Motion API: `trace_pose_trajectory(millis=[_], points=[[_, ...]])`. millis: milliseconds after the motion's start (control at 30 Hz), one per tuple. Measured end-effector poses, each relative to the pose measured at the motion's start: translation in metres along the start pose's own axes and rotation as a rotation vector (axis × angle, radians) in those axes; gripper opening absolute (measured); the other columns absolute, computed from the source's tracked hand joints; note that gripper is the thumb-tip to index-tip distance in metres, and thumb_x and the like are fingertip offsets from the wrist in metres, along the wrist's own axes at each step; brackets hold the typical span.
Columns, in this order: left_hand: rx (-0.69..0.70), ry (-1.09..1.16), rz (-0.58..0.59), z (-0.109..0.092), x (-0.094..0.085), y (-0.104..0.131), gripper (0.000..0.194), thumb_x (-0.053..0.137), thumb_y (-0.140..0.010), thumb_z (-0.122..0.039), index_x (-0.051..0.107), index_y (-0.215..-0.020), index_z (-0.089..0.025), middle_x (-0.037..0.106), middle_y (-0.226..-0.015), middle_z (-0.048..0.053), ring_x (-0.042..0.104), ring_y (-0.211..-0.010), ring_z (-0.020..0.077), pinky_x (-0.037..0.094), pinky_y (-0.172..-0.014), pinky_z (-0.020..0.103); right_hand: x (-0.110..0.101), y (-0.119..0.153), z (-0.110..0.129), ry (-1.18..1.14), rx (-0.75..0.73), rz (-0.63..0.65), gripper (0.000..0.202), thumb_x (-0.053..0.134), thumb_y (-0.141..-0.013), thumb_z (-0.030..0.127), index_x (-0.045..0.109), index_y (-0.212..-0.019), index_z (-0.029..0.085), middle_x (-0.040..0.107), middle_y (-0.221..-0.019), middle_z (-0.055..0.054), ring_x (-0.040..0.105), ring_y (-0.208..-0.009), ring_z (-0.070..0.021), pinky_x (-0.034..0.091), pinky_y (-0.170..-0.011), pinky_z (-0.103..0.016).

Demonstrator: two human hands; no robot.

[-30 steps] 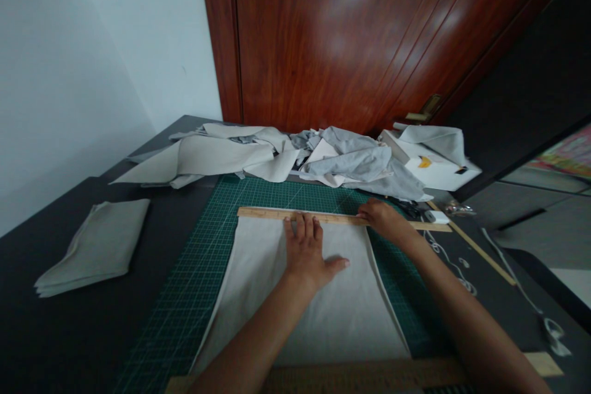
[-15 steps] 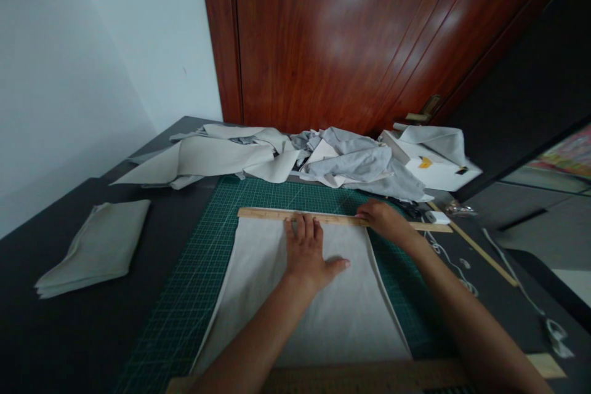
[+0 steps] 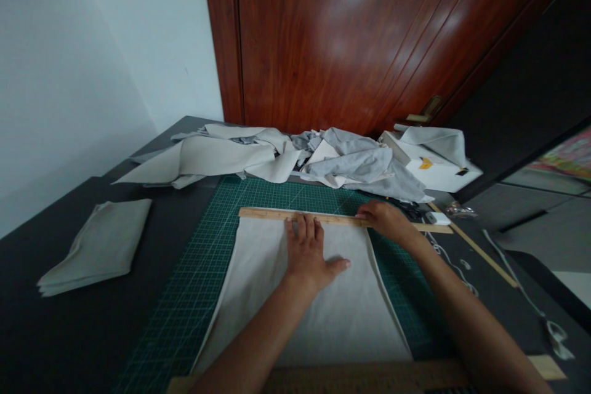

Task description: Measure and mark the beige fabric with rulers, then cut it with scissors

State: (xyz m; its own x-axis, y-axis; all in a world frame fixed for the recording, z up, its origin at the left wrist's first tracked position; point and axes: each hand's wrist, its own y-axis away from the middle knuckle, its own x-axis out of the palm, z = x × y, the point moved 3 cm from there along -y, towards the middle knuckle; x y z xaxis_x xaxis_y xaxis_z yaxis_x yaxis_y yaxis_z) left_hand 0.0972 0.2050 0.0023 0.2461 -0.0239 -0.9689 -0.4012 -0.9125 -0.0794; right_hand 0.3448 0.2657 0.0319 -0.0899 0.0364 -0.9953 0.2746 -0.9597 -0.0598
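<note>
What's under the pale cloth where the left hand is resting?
The green cutting mat shows past both sides of the pale cloth; anything else beneath is covered and can't be seen.

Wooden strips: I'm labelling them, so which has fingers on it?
The far strip, along the far edge of the cloth; the near strip and slanting right strip have none.

I have pale cloth [image 3: 344,311] lying flat on a green mat [image 3: 184,295] in my head view. Along its far edge I see a thin wooden ruler [image 3: 340,220], right end overhanging the cloth.
</note>
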Motion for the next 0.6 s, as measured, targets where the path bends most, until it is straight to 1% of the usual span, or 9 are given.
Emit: trace_pose_trajectory(millis=[267,433,600], points=[[0.002,0.018,-0.012,0.0,0.002,0.0,0.114,0.046,-0.086,-0.088,0.041,-0.159,-0.001,0.025,-0.171,0.026,0.014,-0.16,0.0469,0.0,-0.129,0.064,0.0,-0.001,0.007,-0.029,-0.033,-0.028,0.026,0.057,-0.102,0.029,0.077,-0.088,0.021,0.074,-0.088,-0.008,0.068,-0.081,-0.0212,0.044,-0.074,-0.029],[0.003,0.023,-0.001,0.0,0.001,0.0,0.114,0.046,-0.087,-0.087,0.039,-0.16,0.0,0.025,-0.171,0.026,0.014,-0.16,0.0462,-0.001,-0.129,0.064,0.001,-0.003,0.015,-0.076,-0.063,-0.052,0.024,0.058,-0.1,0.024,0.078,-0.088,0.02,0.073,-0.085,-0.007,0.068,-0.078,-0.0203,0.045,-0.072,-0.028],[-0.002,0.019,0.015,0.0,-0.001,0.0,0.115,0.046,-0.087,-0.088,0.037,-0.161,-0.001,0.023,-0.171,0.026,0.013,-0.161,0.0458,0.0,-0.129,0.065,0.002,-0.006,0.022,-0.133,-0.097,-0.091,0.025,0.056,-0.101,0.022,0.079,-0.091,0.019,0.076,-0.088,-0.008,0.07,-0.083,-0.0215,0.049,-0.077,-0.029]])
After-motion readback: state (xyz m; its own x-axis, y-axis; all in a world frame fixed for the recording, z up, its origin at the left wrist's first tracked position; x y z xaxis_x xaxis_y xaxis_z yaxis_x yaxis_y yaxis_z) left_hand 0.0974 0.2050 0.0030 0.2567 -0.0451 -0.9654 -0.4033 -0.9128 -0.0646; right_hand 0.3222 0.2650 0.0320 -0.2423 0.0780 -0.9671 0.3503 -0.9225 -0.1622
